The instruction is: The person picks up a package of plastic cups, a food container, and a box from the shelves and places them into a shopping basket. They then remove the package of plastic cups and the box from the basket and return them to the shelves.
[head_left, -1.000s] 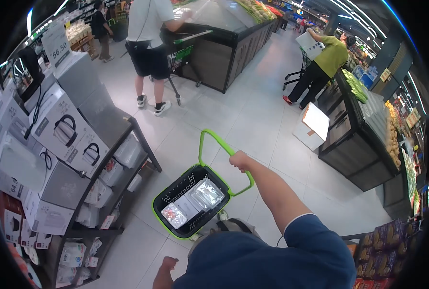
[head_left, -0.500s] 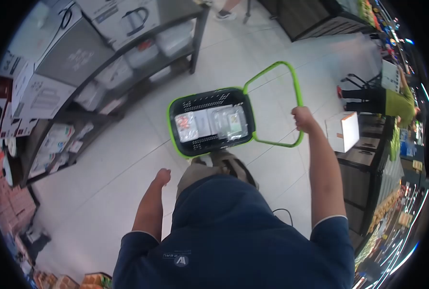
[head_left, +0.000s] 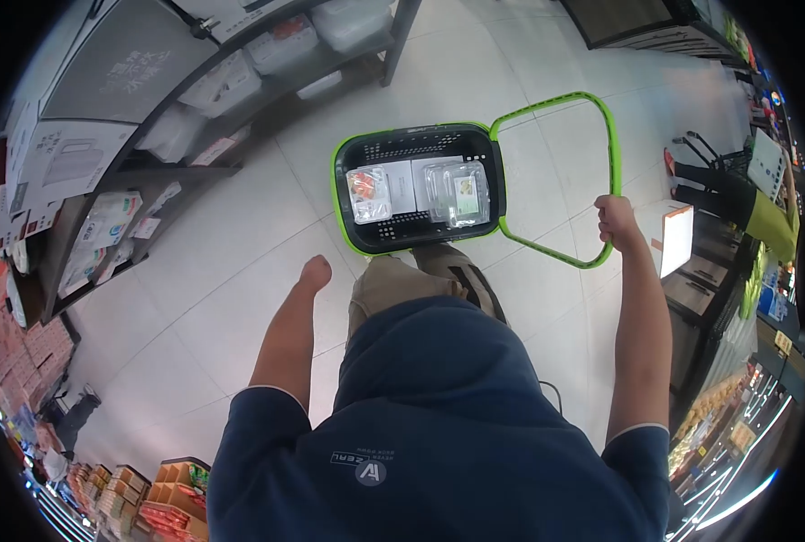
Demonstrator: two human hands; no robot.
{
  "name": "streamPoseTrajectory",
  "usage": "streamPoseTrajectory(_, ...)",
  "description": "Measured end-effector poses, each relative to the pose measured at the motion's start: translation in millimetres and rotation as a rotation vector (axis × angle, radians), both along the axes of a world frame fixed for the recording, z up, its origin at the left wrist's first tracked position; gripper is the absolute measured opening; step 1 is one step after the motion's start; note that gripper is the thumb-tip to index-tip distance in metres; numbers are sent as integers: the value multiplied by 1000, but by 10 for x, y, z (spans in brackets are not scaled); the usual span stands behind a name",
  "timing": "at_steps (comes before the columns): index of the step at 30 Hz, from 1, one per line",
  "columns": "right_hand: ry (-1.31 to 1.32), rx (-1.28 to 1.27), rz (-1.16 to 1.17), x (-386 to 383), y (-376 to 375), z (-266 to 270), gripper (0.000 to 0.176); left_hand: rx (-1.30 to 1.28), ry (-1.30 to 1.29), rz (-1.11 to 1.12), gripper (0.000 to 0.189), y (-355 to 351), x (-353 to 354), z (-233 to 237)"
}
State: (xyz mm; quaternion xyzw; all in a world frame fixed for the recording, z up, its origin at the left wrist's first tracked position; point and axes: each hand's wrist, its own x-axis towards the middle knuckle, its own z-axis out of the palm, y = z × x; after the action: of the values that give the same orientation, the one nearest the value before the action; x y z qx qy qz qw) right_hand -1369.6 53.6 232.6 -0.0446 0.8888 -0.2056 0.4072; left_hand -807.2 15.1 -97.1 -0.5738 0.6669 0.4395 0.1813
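My right hand [head_left: 617, 223] is closed around the far bar of the green handle [head_left: 615, 144] of a shopping basket. The basket [head_left: 344, 221] is black inside with a green rim, and it is in front of my legs. In it lie a clear pack with red and white contents [head_left: 369, 194], a pale flat box [head_left: 402, 189] and clear plastic containers [head_left: 457, 194], one with a green-and-white label. My left hand [head_left: 316, 272] hangs at my side, below and left of the basket. Its fingers are curled closed and nothing shows in them.
A dark shelf unit [head_left: 280, 86] with appliance boxes [head_left: 68, 163] and plastic tubs stands on the left. Produce stands [head_left: 696, 298] run along the right. A person in a yellow-green top [head_left: 771, 230] is beside a cart at the right. Pale floor tiles [head_left: 231, 307] lie between.
The basket, its handle and my right hand have shifted right and up in view. My left hand has moved slightly up. The left shelf looks nearer.
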Motion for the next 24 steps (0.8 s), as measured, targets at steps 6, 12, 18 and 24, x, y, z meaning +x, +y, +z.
streamPoseTrajectory(6, -29, 5, -18, -58, 5, -26, 14, -38, 139, -7, 22, -576, -726, 51)
streamPoseTrajectory(12, 9, 18, -38, 43, -32, -16, 15, 0, 167, -69, 23, -686, -1424, -271)
streamPoseTrajectory(18, 39, 53, -69, 21, -53, -64, 21, 177, -31, -180, 28, -621, -1860, -572)
streamPoseTrajectory(24, 86, 7, -111, 18, 98, -169, 27, -397, -192, -226, 53, -1036, -2034, -1026)
